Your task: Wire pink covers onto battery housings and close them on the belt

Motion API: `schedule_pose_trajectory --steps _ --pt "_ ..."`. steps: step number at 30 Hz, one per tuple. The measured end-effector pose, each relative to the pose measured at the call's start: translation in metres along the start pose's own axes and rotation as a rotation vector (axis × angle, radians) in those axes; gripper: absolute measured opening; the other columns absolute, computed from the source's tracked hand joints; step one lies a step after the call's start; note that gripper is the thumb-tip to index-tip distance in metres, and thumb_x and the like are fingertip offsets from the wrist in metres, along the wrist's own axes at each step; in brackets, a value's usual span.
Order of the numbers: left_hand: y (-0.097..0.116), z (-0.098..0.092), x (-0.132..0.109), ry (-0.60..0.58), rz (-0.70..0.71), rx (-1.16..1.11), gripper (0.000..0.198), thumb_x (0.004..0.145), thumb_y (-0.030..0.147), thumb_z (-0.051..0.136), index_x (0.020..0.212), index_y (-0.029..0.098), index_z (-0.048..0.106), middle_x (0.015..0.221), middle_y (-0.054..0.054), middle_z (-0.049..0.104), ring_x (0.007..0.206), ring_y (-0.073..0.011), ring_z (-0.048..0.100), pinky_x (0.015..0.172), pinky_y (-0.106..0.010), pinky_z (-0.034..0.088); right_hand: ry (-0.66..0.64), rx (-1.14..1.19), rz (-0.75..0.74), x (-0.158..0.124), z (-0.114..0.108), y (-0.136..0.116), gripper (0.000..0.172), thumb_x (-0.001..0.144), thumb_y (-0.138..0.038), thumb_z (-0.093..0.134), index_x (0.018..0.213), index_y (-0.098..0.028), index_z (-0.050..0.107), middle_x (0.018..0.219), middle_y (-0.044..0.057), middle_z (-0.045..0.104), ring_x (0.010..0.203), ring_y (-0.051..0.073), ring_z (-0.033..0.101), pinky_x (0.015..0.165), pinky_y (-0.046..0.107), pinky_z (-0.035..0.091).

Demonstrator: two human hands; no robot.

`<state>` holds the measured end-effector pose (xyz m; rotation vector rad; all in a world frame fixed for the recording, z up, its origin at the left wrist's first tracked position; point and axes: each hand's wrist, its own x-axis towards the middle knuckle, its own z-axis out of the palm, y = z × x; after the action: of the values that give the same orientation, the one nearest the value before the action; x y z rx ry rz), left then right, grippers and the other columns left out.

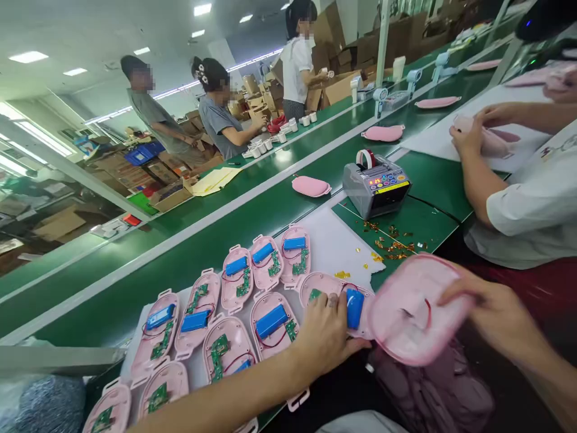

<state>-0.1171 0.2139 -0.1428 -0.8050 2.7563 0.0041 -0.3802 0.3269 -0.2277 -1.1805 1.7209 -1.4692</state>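
My left hand point(322, 331) is closed around a pink plastic shell point(325, 281), fingers over its green circuit board and thumb under the near edge. A blue battery pack point(354, 308) sits in that shell beside my fingers. My right hand point(489, 304) grips the edge of a pink oval cover point(406, 294), blurred by motion, with a short red wire on its face. The cover's left edge overlaps the shell's right end; whether they are joined I cannot tell. Left of my hands, several similar open shells point(235, 279) lie in rows with batteries and boards.
A grey tape dispenser point(376, 186) stands beyond my hands, with scraps of amber tape point(396, 245) near it. Closed pink units point(311, 186) lie along the green conveyor point(265, 207). A co-worker's hands point(473, 135) hold a pink part at right. Other people stand across the line.
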Motion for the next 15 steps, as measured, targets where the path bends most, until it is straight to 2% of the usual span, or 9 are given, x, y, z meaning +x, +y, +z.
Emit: schedule_pose_trajectory --steps 2,4,5,7,9,10,12,14,15 --pt "0.001 0.003 -0.001 0.028 -0.021 -0.025 0.057 0.088 0.055 0.054 0.119 0.008 0.056 0.103 -0.017 0.062 0.093 -0.0311 0.059 0.079 -0.044 0.051 -0.162 0.068 -0.008 0.029 0.016 -0.008 0.023 0.057 -0.023 0.046 0.062 -0.020 0.069 0.074 0.007 0.064 0.076 0.020 0.060 0.074 0.030 0.047" --pt "-0.014 0.001 -0.007 0.088 0.091 -0.069 0.023 0.093 0.032 0.048 0.103 0.014 0.059 0.096 -0.011 0.061 0.089 -0.0263 0.059 0.077 -0.041 0.051 -0.279 0.167 0.044 0.058 0.030 -0.010 0.019 0.057 -0.023 0.051 0.064 -0.017 0.067 0.071 0.005 0.063 0.071 0.018 0.057 0.070 0.027 0.046" --pt "-0.026 0.000 -0.010 0.145 0.134 -0.101 0.017 0.094 0.024 0.046 0.102 0.016 0.058 0.098 -0.010 0.060 0.091 -0.0246 0.059 0.079 -0.039 0.050 -0.311 0.215 0.087 0.070 0.034 -0.011 0.019 0.057 -0.023 0.055 0.068 -0.016 0.068 0.073 0.004 0.063 0.072 0.017 0.057 0.070 0.027 0.047" --pt "-0.049 -0.001 -0.013 0.261 0.116 -0.220 0.018 0.092 0.018 0.046 0.110 0.018 0.053 0.109 -0.009 0.058 0.096 -0.0221 0.058 0.082 -0.037 0.049 -0.376 0.285 0.175 0.084 0.036 -0.010 0.025 0.056 -0.020 0.060 0.079 -0.014 0.069 0.080 0.004 0.064 0.073 0.016 0.057 0.068 0.025 0.047" --pt "-0.064 0.001 -0.011 0.308 -0.006 -0.416 0.029 0.089 0.025 0.056 0.116 0.019 0.048 0.113 -0.008 0.057 0.097 -0.0206 0.058 0.082 -0.035 0.049 -0.441 0.370 0.246 0.086 0.035 -0.009 0.032 0.055 -0.019 0.061 0.085 -0.014 0.070 0.082 0.004 0.063 0.072 0.016 0.056 0.068 0.025 0.049" --pt "-0.067 0.004 -0.008 0.294 -0.049 -0.518 0.032 0.086 0.027 0.062 0.114 0.019 0.048 0.110 -0.007 0.059 0.095 -0.0198 0.058 0.081 -0.034 0.049 -0.440 0.420 0.268 0.084 0.034 -0.009 0.030 0.057 -0.022 0.063 0.085 -0.013 0.069 0.082 0.004 0.062 0.072 0.016 0.056 0.068 0.027 0.050" --pt "-0.066 0.011 0.000 0.251 -0.068 -0.694 0.027 0.082 0.026 0.066 0.105 0.019 0.054 0.099 -0.004 0.064 0.090 -0.0185 0.060 0.080 -0.032 0.048 -0.361 0.476 0.305 0.077 0.035 -0.008 0.028 0.062 -0.031 0.067 0.083 -0.013 0.069 0.081 0.006 0.061 0.070 0.016 0.056 0.064 0.028 0.052" --pt "-0.058 0.017 0.006 0.254 -0.051 -0.866 0.014 0.083 0.023 0.063 0.096 0.019 0.059 0.093 -0.003 0.067 0.088 -0.0172 0.062 0.080 -0.031 0.048 -0.208 0.459 0.324 0.068 0.040 -0.008 0.035 0.064 -0.038 0.074 0.088 -0.012 0.071 0.085 0.007 0.062 0.069 0.015 0.055 0.058 0.026 0.051" --pt "-0.054 0.019 0.007 0.279 -0.060 -0.984 0.013 0.085 0.022 0.059 0.097 0.019 0.059 0.092 -0.003 0.068 0.085 -0.0164 0.063 0.078 -0.030 0.049 -0.118 0.444 0.321 0.063 0.043 -0.009 0.041 0.063 -0.038 0.077 0.095 -0.013 0.072 0.092 0.008 0.064 0.070 0.015 0.056 0.056 0.024 0.051"
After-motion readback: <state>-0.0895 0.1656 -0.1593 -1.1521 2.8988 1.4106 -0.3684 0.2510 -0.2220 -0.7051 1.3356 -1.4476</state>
